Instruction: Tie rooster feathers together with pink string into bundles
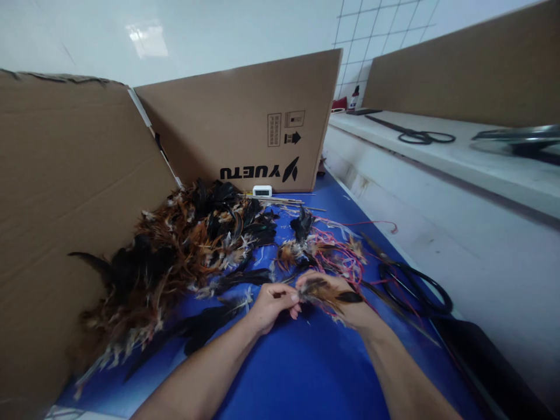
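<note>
Blue surface [306, 373]; 1 printed cardboard panel [240, 125] stands at its far edge, the landmark. At the panel's foot: 1 small white digital display [262, 191]. Nearer me than the panel: brown-black feather pile [188, 239], then pink string [341, 254] to its right. My left hand [273, 306] has its grip closed on the base of 1 brown feather tuft [326, 293]; my right hand [339, 312] lies behind the tuft, grip partly hidden, cannot tell if closed.

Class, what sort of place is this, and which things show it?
Probably a small craft workspace: a big heap of feathers, tangled pink string and black-handled scissors share a blue work surface beside cardboard panels.
</note>
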The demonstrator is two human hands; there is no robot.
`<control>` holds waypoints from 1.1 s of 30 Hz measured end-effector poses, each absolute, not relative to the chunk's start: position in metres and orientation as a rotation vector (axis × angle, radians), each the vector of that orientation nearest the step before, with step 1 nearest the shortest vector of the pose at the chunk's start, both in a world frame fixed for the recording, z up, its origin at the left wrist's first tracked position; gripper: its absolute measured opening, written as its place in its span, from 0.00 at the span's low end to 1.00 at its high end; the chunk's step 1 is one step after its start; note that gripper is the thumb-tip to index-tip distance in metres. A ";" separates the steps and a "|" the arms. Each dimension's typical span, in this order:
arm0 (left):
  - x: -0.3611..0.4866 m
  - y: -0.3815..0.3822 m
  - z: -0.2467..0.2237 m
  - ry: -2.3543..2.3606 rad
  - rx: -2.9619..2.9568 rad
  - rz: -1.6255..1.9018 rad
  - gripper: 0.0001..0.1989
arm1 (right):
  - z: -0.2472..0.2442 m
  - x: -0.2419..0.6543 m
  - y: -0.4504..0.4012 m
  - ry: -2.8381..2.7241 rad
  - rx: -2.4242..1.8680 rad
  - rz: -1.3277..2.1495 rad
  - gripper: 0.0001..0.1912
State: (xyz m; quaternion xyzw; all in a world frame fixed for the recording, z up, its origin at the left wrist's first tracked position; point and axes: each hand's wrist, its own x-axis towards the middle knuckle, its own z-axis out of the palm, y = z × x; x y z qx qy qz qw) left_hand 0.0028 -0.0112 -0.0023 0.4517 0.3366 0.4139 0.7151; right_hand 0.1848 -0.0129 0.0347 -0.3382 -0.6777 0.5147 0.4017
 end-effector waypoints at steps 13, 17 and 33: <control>0.004 -0.012 0.001 0.809 1.073 0.961 0.19 | 0.023 0.187 -0.009 -1.549 -0.880 1.518 0.15; 0.004 -0.013 0.004 0.812 1.097 0.955 0.18 | 0.023 0.187 -0.007 -1.607 -0.912 1.446 0.16; 0.005 -0.013 0.003 0.826 1.132 0.916 0.17 | 0.020 0.187 -0.008 -1.552 -1.253 1.281 0.22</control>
